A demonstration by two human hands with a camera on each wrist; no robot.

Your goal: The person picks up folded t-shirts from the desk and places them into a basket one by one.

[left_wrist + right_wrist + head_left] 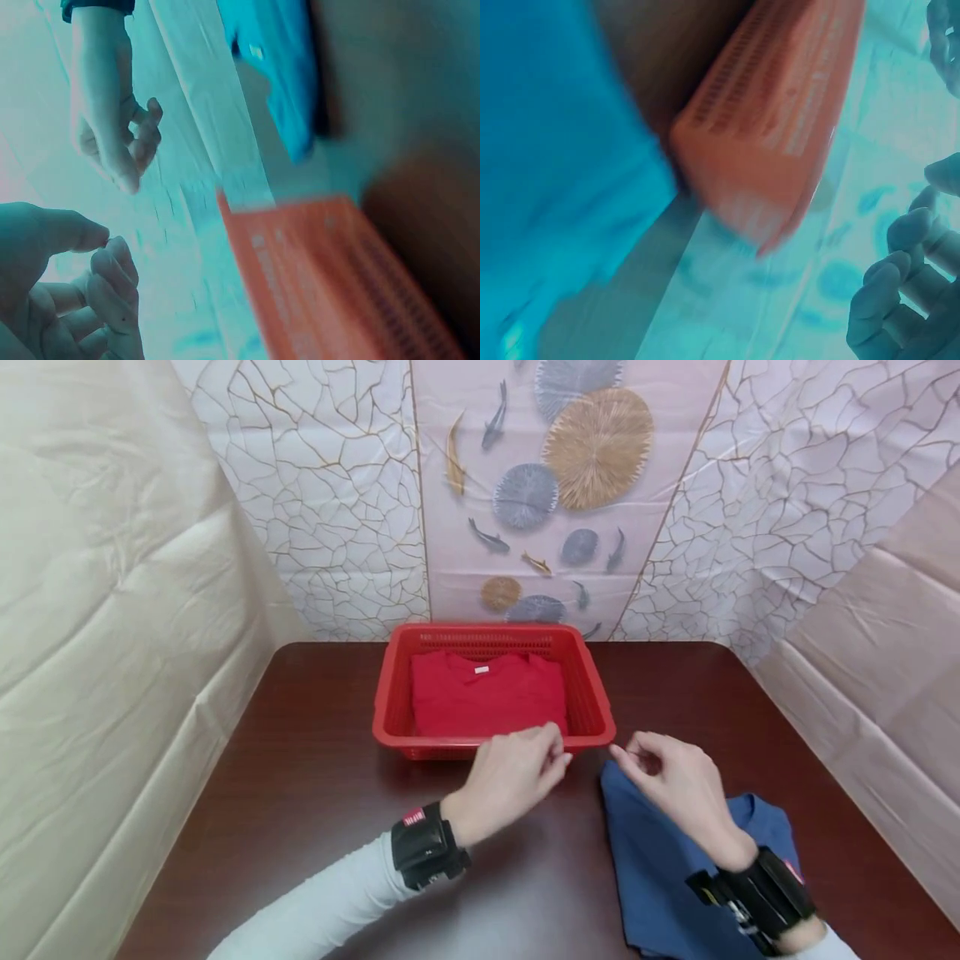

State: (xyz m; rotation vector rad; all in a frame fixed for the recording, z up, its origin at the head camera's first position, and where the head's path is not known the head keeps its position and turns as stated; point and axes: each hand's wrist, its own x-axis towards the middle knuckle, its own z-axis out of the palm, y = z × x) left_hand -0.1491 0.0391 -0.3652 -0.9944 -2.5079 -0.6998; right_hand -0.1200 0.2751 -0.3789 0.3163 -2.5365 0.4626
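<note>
A folded red shirt (487, 697) with a white neck label lies inside the red plastic basket (381, 710). My left hand (513, 781) hovers just in front of the basket's near rim, its fingers loosely bent and nothing held. Over the folded blue shirt (648, 881), my right hand (686, 789) is raised near the basket's front right corner, thumb and fingers bent with space between them. In the left wrist view, the thumb and index fingertip of my left hand (82, 292) come close together. The right wrist view shows no thing within my right hand (915, 292).
The dark brown table (315, 793) carries the basket at its back middle and the blue shirt at the right. Patterned cloth (345, 510) hangs behind it. Pale cloth walls (135, 635) flank both sides.
</note>
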